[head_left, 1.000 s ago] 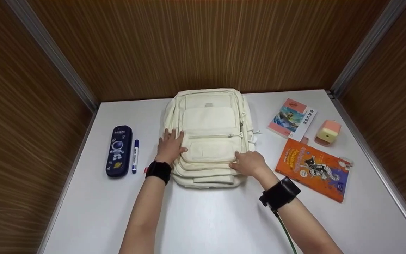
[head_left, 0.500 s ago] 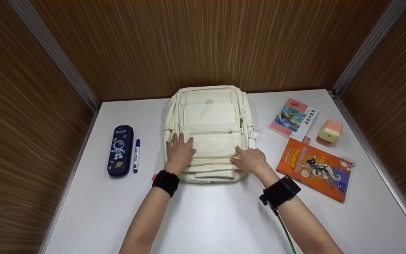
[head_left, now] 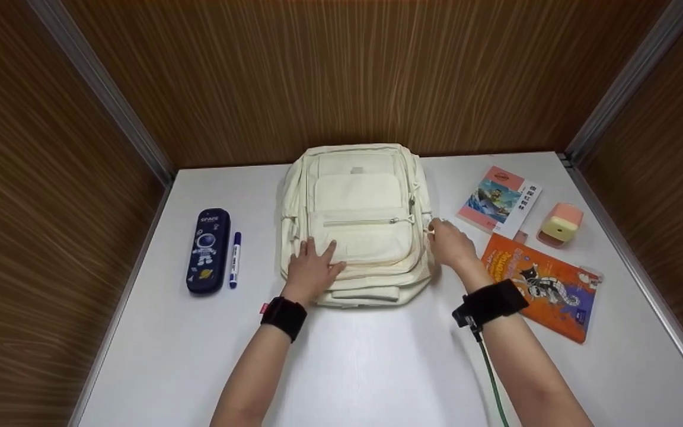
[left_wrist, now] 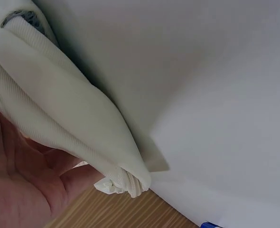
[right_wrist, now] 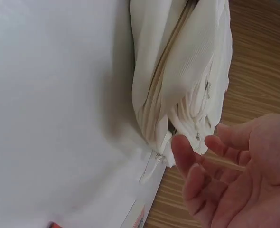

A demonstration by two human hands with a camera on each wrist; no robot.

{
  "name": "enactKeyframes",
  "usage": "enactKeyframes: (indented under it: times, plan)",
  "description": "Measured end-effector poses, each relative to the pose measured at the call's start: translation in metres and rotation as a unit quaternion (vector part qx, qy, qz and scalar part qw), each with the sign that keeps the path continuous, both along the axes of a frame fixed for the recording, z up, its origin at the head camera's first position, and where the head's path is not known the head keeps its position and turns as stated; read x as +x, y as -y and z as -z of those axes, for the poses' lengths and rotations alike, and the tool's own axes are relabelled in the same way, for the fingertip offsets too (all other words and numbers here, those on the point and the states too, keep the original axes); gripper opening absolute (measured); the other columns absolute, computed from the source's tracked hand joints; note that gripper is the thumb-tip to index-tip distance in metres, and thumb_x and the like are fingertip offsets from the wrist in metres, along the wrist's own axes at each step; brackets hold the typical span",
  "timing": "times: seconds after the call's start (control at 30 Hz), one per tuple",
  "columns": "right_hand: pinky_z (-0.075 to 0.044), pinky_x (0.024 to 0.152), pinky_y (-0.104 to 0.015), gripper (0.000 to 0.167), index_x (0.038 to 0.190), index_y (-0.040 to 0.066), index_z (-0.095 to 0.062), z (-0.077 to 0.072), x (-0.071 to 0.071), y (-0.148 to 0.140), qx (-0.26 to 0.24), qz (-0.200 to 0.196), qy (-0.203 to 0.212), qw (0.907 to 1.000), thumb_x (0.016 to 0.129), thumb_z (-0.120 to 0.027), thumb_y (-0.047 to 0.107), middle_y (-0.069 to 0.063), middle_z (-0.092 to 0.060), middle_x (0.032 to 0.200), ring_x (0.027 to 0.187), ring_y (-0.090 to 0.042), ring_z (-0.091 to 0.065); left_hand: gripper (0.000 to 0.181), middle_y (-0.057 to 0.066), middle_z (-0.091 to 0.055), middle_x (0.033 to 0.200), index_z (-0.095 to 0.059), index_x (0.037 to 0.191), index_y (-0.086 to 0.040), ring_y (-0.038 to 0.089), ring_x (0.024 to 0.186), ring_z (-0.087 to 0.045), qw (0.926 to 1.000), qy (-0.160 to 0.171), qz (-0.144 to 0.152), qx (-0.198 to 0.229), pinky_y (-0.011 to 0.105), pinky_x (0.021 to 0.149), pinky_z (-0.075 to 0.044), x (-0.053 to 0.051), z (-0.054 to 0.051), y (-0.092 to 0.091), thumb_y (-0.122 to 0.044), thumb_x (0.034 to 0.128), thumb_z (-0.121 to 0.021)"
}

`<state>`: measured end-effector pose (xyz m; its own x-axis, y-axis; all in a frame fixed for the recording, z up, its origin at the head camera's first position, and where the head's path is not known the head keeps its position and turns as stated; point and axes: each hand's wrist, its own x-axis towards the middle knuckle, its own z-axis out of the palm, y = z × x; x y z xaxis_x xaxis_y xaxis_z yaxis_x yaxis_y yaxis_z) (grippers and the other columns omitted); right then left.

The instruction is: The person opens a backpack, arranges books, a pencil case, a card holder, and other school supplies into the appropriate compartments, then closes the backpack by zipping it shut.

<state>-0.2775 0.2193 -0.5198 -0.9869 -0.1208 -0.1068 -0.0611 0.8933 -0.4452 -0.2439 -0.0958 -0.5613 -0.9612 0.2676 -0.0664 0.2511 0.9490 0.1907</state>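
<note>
A cream backpack [head_left: 359, 196] lies front side up on the white table, with a zipped pocket across its front. My left hand [head_left: 312, 274] rests with spread fingers on its lower left front; the left wrist view shows the palm beside the bag's ribbed fabric edge [left_wrist: 78, 104]. At the bag's right side, my right hand [head_left: 451, 244] is by the side zipper and straps. In the right wrist view its fingers are loosely bent beside the bag's folds [right_wrist: 178, 85], and nothing shows between thumb and fingers.
Left of the bag lie a navy pencil case [head_left: 208, 252] with an astronaut print and a blue-and-white marker [head_left: 235, 260]. To the right are a pink-covered book [head_left: 498, 201], an orange book [head_left: 546, 290] and a pink-and-yellow pencil sharpener [head_left: 561, 224]. Wood-grain panels [head_left: 341, 77] enclose the table.
My right hand has left the bag's lower right front and moved up and right to its side. My left hand has shifted rightward, further onto the bag's front.
</note>
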Motion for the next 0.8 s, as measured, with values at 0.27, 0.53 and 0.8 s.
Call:
enactKeyframes:
  times: [0.27, 0.53, 0.8]
  plan:
    - [-0.030, 0.108, -0.054, 0.050, 0.145, -0.012, -0.032, 0.025, -0.034, -0.025, -0.046, -0.002, 0.014, 0.9989, 0.097, -0.041, -0.004, -0.037, -0.035, 0.143, 0.131, -0.049, -0.036, 0.074, 0.037, -0.027, 0.149, -0.036, 0.153, -0.022, 0.049, 0.136, -0.031, 0.9997, 0.021, 0.006, -0.008, 0.059, 0.097, -0.041, -0.002, 0.000, -0.002, -0.067, 0.0949, -0.038]
    - [-0.025, 0.112, -0.050, 0.066, 0.153, -0.004, -0.019, 0.033, -0.050, -0.025, -0.077, -0.010, 0.059, 0.9952, 0.091, -0.039, -0.011, -0.032, -0.030, 0.150, 0.138, -0.045, -0.029, 0.073, 0.036, -0.032, 0.147, -0.040, 0.151, -0.022, 0.049, 0.135, -0.035, 0.9999, 0.002, 0.003, -0.011, 0.055, 0.092, -0.046, -0.005, -0.001, 0.001, -0.068, 0.0942, -0.040]
    - [-0.041, 0.097, -0.051, 0.050, 0.145, -0.008, -0.034, 0.035, -0.055, -0.026, -0.086, 0.021, 0.055, 0.9946, 0.096, -0.034, -0.006, -0.034, -0.050, 0.129, 0.121, -0.045, -0.048, 0.074, 0.036, -0.029, 0.148, -0.036, 0.153, -0.022, 0.048, 0.137, -0.030, 0.9997, 0.025, 0.004, -0.007, 0.056, 0.096, -0.042, -0.007, -0.006, 0.000, -0.067, 0.0946, -0.040]
